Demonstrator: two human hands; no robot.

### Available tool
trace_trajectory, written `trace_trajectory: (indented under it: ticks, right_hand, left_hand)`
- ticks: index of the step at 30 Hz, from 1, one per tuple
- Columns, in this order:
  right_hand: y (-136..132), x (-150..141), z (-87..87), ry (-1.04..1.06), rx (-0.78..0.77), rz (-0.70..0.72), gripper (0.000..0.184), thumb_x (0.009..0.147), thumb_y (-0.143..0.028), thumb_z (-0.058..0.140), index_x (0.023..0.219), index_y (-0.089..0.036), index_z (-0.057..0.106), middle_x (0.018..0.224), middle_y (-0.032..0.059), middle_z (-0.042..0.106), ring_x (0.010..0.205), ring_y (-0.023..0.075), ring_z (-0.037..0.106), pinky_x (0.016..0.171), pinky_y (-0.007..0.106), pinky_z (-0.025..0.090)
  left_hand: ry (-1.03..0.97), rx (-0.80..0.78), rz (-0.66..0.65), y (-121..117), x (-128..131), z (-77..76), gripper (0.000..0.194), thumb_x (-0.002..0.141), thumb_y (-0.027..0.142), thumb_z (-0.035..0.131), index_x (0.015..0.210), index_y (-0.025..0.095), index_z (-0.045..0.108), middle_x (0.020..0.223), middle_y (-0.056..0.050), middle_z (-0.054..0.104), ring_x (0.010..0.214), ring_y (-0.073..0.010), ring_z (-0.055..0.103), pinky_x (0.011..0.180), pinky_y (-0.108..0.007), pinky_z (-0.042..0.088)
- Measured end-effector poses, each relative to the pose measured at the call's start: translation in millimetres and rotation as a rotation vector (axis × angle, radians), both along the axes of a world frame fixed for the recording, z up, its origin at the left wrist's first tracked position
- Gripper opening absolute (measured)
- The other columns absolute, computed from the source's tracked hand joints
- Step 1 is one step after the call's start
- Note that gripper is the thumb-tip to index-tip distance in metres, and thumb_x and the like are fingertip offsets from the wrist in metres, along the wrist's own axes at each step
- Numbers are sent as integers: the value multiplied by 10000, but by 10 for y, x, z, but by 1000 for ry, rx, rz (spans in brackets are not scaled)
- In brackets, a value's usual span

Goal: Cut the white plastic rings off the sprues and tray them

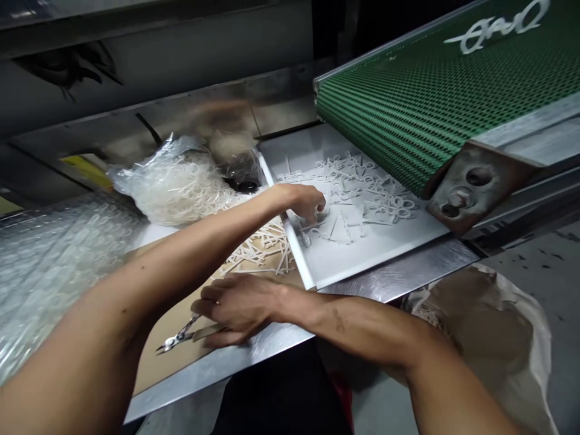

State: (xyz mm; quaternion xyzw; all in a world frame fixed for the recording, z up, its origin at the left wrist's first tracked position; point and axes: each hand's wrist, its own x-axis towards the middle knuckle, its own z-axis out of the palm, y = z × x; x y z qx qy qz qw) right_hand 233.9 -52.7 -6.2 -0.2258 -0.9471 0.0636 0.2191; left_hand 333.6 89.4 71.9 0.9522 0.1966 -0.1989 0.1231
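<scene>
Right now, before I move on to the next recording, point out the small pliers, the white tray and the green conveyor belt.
Small pliers point(174, 339): head view, on the metal jaws.
White tray point(301, 260): head view, on the raised rim.
Green conveyor belt point(408, 103): head view, on the perforated belt surface.

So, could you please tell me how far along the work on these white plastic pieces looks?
Much looks done: a clear plastic bag holds many white plastic pieces, and more lie on a cardboard sheet. In hand: the left hand is at pieces on a white tray, and the right hand holds side cutters. Left: the tangled spread across the tray.
</scene>
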Motion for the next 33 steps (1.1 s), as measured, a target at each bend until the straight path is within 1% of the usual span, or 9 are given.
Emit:
trace_trajectory:
  ticks: [3, 6, 9, 12, 15, 17, 23, 28, 33]
  right_hand:
    - [3, 3, -25, 9, 2, -14, 460, 1068, -558, 463, 1169, -128, 592, 1111, 112, 687, 1028, 284, 672, 908, 409, 544]
    - [13, -11, -50, 34, 23, -22, 451, 1064, -565, 468, 1174, -142, 580, 1119, 110, 692, 1027, 279, 667, 922, 406, 542]
    - [35, -28, -75, 35, 29, -16, 437, 1061, -560, 478, 1190, -153, 573, 1108, 109, 700, 1038, 276, 664, 958, 410, 535]
    - [48, -32, -95, 49, 35, -25, 440, 1064, -551, 479, 1209, -146, 574, 1105, 117, 703, 1041, 278, 666, 968, 410, 533]
    - [44, -25, -106, 56, 38, -58, 453, 1058, -540, 499, 1251, -136, 574, 1109, 120, 706, 1080, 281, 667, 991, 406, 524]
    - [43, -20, -115, 49, 42, -62, 478, 1051, -542, 515, 1276, -124, 574, 1098, 124, 708, 1084, 279, 671, 1002, 406, 515]
    - [80, -34, -181, 35, 37, -79, 560, 1050, -595, 479, 1326, -118, 574, 1134, 132, 708, 982, 272, 691, 962, 415, 525]
    - [118, -48, -204, 2, 86, -89, 571, 1069, -594, 435, 1332, -107, 579, 1153, 122, 714, 975, 270, 681, 900, 398, 530]
    - [146, -7, -193, -10, 99, -132, 534, 1074, -566, 459, 1314, -105, 579, 1153, 122, 711, 1020, 250, 674, 929, 354, 512]
  left_hand:
    - [43, 11, -61, -26, 151, -146, 325, 504, 90, 850, 810, 180, 791, 785, -73, 705, 933, -312, 662, 919, -445, 500]
    - [21, 11, -138, -36, 163, -165, 171, 550, 90, 792, 684, 183, 741, 713, -59, 683, 857, -275, 650, 860, -400, 494]
    - [-83, 13, -210, -35, 98, -35, 80, 679, 161, 727, 751, 191, 744, 791, -57, 722, 785, -218, 635, 777, -337, 476]
    - [-212, -52, -235, -36, 13, 171, 114, 815, 259, 693, 872, 185, 759, 840, -52, 755, 745, -186, 656, 705, -297, 452]
    - [-390, -247, -131, -61, -76, 331, 227, 907, 374, 687, 880, 154, 738, 780, -61, 761, 711, -182, 704, 671, -284, 465]
    - [-514, -396, -31, -91, -138, 378, 288, 932, 412, 692, 867, 132, 710, 766, -85, 759, 713, -188, 728, 664, -288, 497]
    - [-811, -679, 204, -157, -322, 354, 308, 919, 391, 745, 847, 107, 651, 774, -94, 724, 727, -200, 765, 653, -290, 572]
    - [-989, -754, 339, -132, -556, 364, 323, 882, 401, 777, 872, 111, 635, 832, -71, 724, 697, -180, 768, 633, -254, 583]
    - [-1206, -718, 445, -140, -963, 471, 257, 873, 333, 797, 909, 130, 644, 859, -26, 727, 706, -160, 763, 616, -229, 561]
